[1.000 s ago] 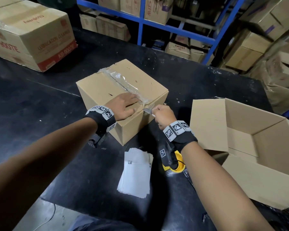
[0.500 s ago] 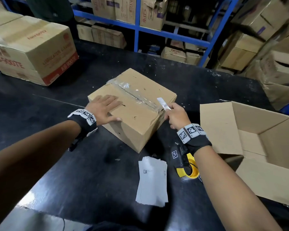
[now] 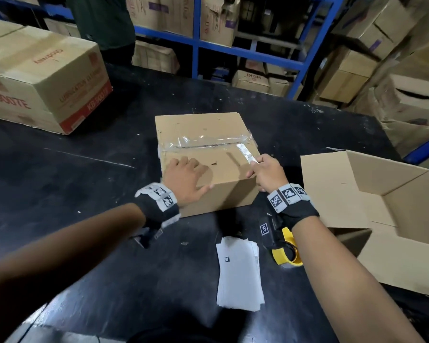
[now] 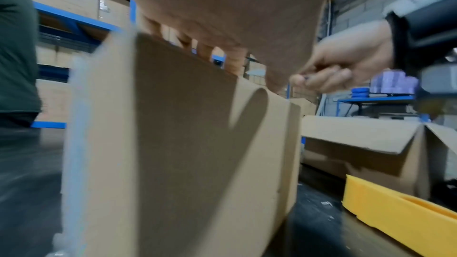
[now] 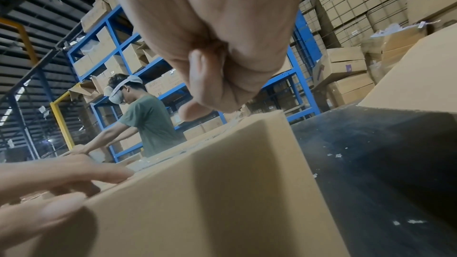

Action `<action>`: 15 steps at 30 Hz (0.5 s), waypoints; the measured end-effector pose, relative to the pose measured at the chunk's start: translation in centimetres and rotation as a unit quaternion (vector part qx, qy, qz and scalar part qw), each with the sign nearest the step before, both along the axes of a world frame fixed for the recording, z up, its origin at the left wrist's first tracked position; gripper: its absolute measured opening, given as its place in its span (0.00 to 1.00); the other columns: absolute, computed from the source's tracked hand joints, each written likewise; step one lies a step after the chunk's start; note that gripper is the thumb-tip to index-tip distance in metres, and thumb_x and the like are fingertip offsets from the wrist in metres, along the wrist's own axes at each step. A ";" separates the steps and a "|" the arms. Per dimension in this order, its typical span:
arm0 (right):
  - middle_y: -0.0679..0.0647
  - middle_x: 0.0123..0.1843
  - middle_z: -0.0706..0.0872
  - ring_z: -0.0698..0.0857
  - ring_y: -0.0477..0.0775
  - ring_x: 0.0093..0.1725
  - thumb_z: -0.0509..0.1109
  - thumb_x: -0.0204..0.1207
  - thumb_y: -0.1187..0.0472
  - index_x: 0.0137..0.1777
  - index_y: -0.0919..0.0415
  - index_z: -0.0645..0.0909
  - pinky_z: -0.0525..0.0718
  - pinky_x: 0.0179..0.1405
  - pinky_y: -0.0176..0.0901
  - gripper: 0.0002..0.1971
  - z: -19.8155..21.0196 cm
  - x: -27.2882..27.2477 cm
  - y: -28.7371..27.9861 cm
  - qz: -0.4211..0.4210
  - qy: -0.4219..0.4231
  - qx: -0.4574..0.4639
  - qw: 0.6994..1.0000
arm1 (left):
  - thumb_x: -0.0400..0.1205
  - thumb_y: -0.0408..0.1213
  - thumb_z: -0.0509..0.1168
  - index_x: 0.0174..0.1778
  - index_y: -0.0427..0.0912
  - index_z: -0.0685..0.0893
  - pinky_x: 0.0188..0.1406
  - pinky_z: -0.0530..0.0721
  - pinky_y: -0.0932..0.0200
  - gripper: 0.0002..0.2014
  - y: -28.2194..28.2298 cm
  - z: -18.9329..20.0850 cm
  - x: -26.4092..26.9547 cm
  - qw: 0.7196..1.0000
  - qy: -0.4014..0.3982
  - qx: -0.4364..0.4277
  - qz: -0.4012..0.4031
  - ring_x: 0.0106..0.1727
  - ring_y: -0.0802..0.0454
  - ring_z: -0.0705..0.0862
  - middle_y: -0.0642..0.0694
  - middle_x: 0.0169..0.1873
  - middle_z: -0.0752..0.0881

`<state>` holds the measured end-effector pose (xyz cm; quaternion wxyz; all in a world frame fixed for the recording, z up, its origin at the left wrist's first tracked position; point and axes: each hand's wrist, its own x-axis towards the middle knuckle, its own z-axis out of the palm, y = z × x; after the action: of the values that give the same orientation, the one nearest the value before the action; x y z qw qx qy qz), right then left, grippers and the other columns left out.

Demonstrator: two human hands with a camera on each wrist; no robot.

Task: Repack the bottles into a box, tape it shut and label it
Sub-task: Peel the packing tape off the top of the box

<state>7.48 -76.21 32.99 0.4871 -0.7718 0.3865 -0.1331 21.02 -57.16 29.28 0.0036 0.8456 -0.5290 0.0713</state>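
A closed brown cardboard box [image 3: 203, 129] sits mid-table, with clear tape [image 3: 203, 142] along its top seam. My left hand [image 3: 186, 174] lies flat on the near part of the lid, fingers spread. My right hand [image 3: 265, 172] pinches a small silvery blade [image 3: 244, 152] whose tip points at the right end of the tape. The left wrist view shows the box side [image 4: 173, 153] and my right hand [image 4: 341, 65] curled round the blade. In the right wrist view my curled fingers [image 5: 210, 77] hover over the box corner [image 5: 247, 163].
An open empty carton [image 3: 372, 219] stands at the right. A yellow tape dispenser [image 3: 286, 251] and a stack of white labels [image 3: 238, 271] lie near me. A large printed carton [image 3: 42, 80] is at far left. Another person [image 5: 146, 116] works beyond the table, before blue shelving.
The box has been turned, so its taped seam now runs left to right. My left hand slid to the lid's near edge; my right hand brought the blade over the lid.
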 end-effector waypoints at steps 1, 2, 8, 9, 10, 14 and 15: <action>0.55 0.39 0.89 0.71 0.40 0.12 0.60 0.82 0.60 0.40 0.56 0.74 0.65 0.11 0.33 0.08 -0.1 0.2 0.2 0.000 0.006 0.000 1.000 | 0.77 0.68 0.41 0.72 0.52 0.72 0.60 0.71 0.47 0.35 0.8 0.3 1.5 0.997 0.028 -0.005 -0.069 0.61 0.45 0.76 0.46 0.66 0.78; 0.55 0.39 0.89 0.71 0.40 0.12 0.60 0.82 0.60 0.40 0.54 0.74 0.65 0.11 0.33 0.09 -0.2 0.4 0.5 0.002 0.011 0.001 1.000 | 0.77 0.69 0.44 0.73 0.52 0.71 0.66 0.70 0.46 0.35 1.7 0.7 3.0 0.990 0.050 -0.008 -0.135 0.66 0.45 0.74 0.46 0.69 0.76; 0.57 0.41 0.90 0.70 0.40 0.12 0.60 0.83 0.61 0.39 0.53 0.74 0.64 0.10 0.32 0.10 -0.6 1.6 1.5 0.022 0.021 0.008 0.999 | 0.68 0.78 0.47 0.82 0.55 0.50 0.82 0.45 0.53 0.49 4.5 0.8 9.2 0.971 0.062 0.125 -0.197 0.84 0.51 0.48 0.48 0.83 0.51; 0.57 0.40 0.89 0.70 0.40 0.12 0.60 0.83 0.61 0.40 0.53 0.75 0.64 0.10 0.32 0.10 -0.6 1.7 1.6 0.021 0.024 0.011 0.999 | 0.68 0.79 0.46 0.82 0.56 0.49 0.82 0.44 0.53 0.49 4.4 0.7 9.5 0.972 0.055 0.125 -0.193 0.84 0.51 0.48 0.48 0.83 0.50; 0.56 0.39 0.89 0.69 0.41 0.11 0.59 0.83 0.62 0.40 0.53 0.75 0.63 0.11 0.33 0.09 -0.6 1.8 1.6 0.019 0.024 0.017 0.999 | 0.69 0.78 0.44 0.82 0.56 0.49 0.82 0.44 0.53 0.48 4.2 0.5 9.6 0.973 0.052 0.121 -0.187 0.84 0.51 0.48 0.49 0.83 0.51; 0.55 0.37 0.88 0.63 0.42 0.12 0.59 0.84 0.61 0.42 0.57 0.74 0.62 0.14 0.34 0.08 -0.7 1.7 1.4 0.008 0.012 0.044 0.999 | 0.76 0.72 0.44 0.81 0.52 0.59 0.80 0.55 0.45 0.40 3.0 -1.1 7.4 0.986 0.034 0.048 -0.153 0.81 0.42 0.61 0.42 0.81 0.62; 0.55 0.36 0.87 0.63 0.43 0.12 0.59 0.84 0.61 0.43 0.58 0.74 0.62 0.15 0.34 0.08 -0.7 1.6 1.2 0.006 0.011 0.045 0.999 | 0.77 0.70 0.44 0.80 0.51 0.62 0.79 0.59 0.42 0.39 2.4 -1.5 6.3 0.990 0.030 0.030 -0.133 0.79 0.41 0.64 0.41 0.79 0.66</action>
<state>9.10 -75.00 32.31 0.5183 -0.7526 0.3925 -0.1043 27.37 -54.77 27.79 0.0038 0.7690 -0.6386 0.0291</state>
